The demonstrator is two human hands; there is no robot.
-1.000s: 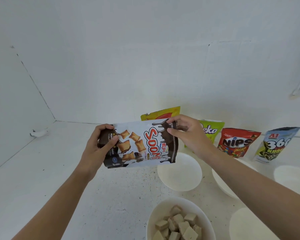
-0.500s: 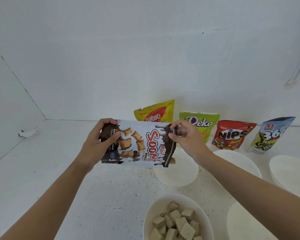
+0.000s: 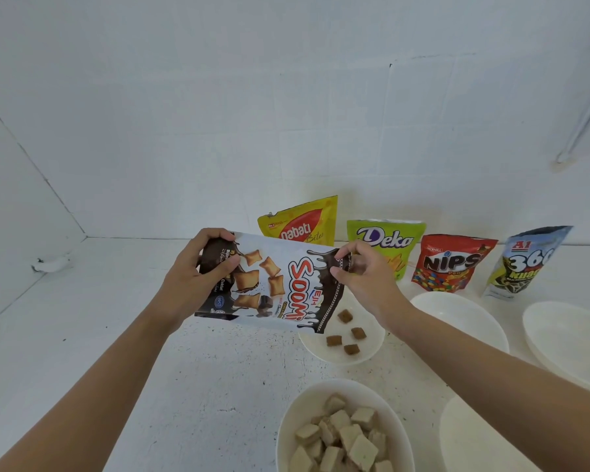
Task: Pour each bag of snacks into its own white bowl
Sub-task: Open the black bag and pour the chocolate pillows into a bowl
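I hold a white and brown Soomi snack bag point(image 3: 273, 284) sideways above the counter. My left hand point(image 3: 198, 277) grips its bottom end, and my right hand point(image 3: 361, 274) pinches its open top. The mouth tips down over a white bowl point(image 3: 372, 356), where several brown pillow snacks point(image 3: 344, 332) lie. A nearer white bowl point(image 3: 293, 427) is full of pale square biscuits. Against the wall stand a yellow Nabati bag point(image 3: 304, 223), a green Deka bag point(image 3: 389, 240), a red Nips bag point(image 3: 453, 264) and a blue A1 360 bag point(image 3: 525, 264).
Other white bowls sit to the right: one behind my right forearm point(image 3: 464, 318), one at the far right point(image 3: 566, 338) and one at the lower right point(image 3: 474, 437). White walls close off the counter's back and left sides. A small white fitting point(image 3: 52, 264) lies near the left corner.
The bag's open end has tipped lower over the bowl, and several brown snacks have dropped into it. The bowl held none a second ago.
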